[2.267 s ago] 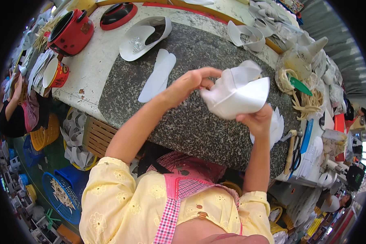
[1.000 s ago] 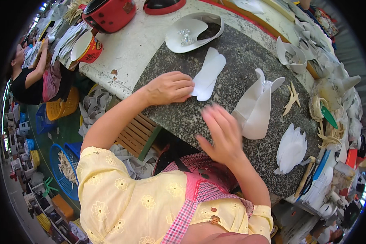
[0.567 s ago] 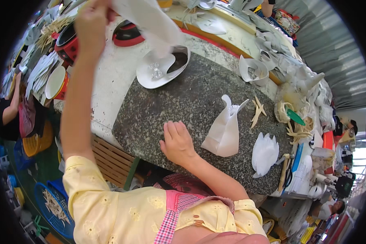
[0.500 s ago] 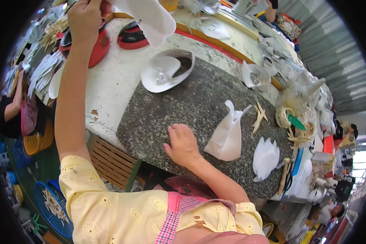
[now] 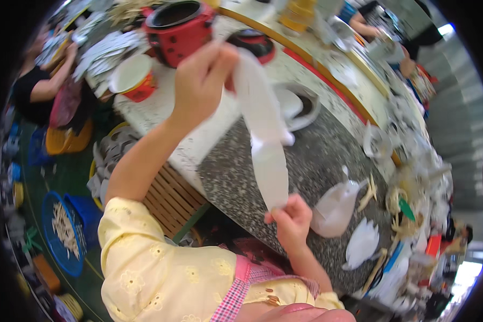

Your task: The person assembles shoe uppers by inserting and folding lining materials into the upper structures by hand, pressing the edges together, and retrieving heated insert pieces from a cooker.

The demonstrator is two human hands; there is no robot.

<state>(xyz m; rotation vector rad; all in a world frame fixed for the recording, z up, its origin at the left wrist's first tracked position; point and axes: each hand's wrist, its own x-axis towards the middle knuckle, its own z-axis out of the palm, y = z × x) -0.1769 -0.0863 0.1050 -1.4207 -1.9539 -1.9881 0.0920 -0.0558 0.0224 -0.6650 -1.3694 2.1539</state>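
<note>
A long, thin white sheet (image 5: 268,166) hangs stretched between my two hands, slightly blurred. My left hand (image 5: 201,80) pinches its upper end. My right hand (image 5: 292,220) grips the lower tip between thumb and fingers, over the dark speckled board (image 5: 225,166). Just right of that hand lies a pale, bird-shaped white form (image 5: 335,209). Near it are a white piece with a feather-like scalloped edge (image 5: 362,244) and a cream forked piece (image 5: 368,194). Behind the sheet, partly covered by it, sits a white oval dish (image 5: 306,115) with a dark patch inside.
A red spotted pot (image 5: 180,35), its black-and-red lid (image 5: 252,43) and a paper tub (image 5: 134,78) stand at the far left. White scraps and a green-handled thing (image 5: 406,209) crowd the right edge. Other people (image 5: 43,86) work nearby; a blue basket (image 5: 64,236) is on the floor.
My left hand has come down and right, bringing the white sheet over the board. My right hand has moved right and taken its lower end. The view has shifted left.
</note>
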